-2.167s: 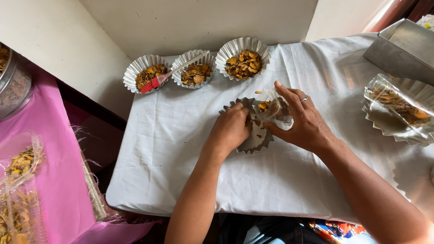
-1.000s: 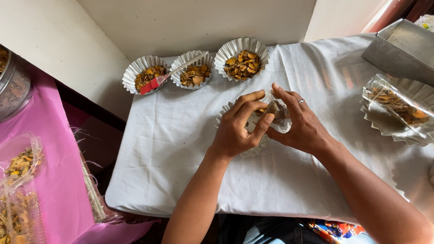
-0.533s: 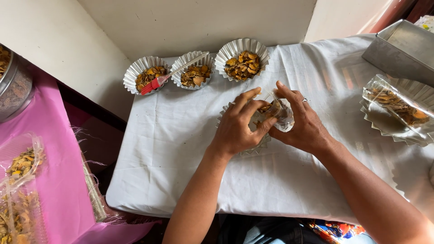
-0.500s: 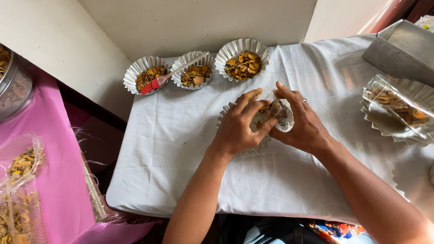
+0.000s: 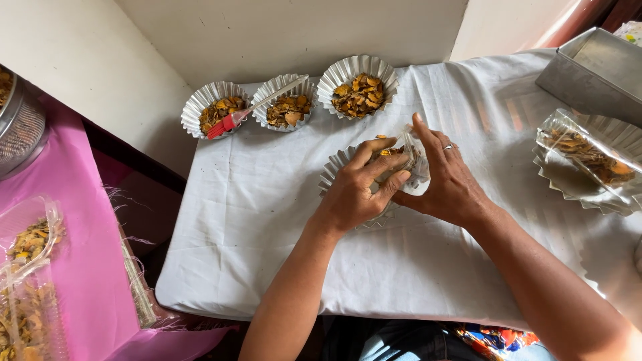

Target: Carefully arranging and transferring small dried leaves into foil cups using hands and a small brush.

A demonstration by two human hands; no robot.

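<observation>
At the centre of the white-clothed surface (image 5: 267,220), a small clear plastic bag (image 5: 409,160) filled with yellow-brown dried chips is held just above a fluted foil cup (image 5: 336,171). The bag is pinched between both hands: the left hand (image 5: 358,194) is curled around its near-left side, thumb and fingers closed on the film, while the right hand (image 5: 449,177) is cupped against its right side, index finger raised along the far edge. Neither hand is spread flat; both are closed on the bag. The film is judged thin, soft and somewhat slippery, and the load light; the chips appear brittle, so a hold at the gathered top or along the sides would be gentler than a squeeze across the middle. The foil cup beneath is partly hidden by the left hand, and whether the bag touches it cannot be told.

Along the far edge three more foil cups of chips are lined up: a left cup (image 5: 215,110), a middle cup (image 5: 286,101) and a right cup (image 5: 358,79). A pastry brush with a red ferrule (image 5: 257,107) is laid across the left and middle ones. At the right, a bagged portion on stacked foil cups (image 5: 585,157) is seen, with a metal tin (image 5: 592,73) beyond it. At the left, a pink cloth (image 5: 73,267) carries further clear bags of chips (image 5: 27,244).
</observation>
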